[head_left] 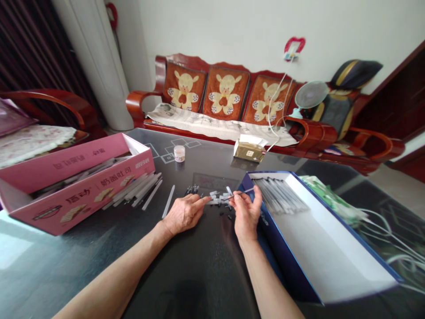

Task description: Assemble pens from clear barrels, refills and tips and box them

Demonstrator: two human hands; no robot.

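My right hand [246, 215] pinches a thin pen refill [246, 192] between thumb and fingers, its dark end pointing left over the table. Palm down, my left hand [186, 212] rests on the dark table with its index finger stretched toward a pile of small white caps [217, 197]. Whether that fingertip touches a cap I cannot tell. Behind the left hand lies a cluster of small dark-tipped pieces [192, 190]. Little black bits [229, 217] are scattered between the hands. To the left lies one white pen barrel [168, 201].
A pink box [81, 186] holding white tubes stands left, with several loose barrels [141, 188] beside it. At right a blue box [335, 248] holds a row of filled barrels [280, 195]. Behind are a small jar [179, 153], a tissue pack [249, 151], and a green package [335, 199] with cables.
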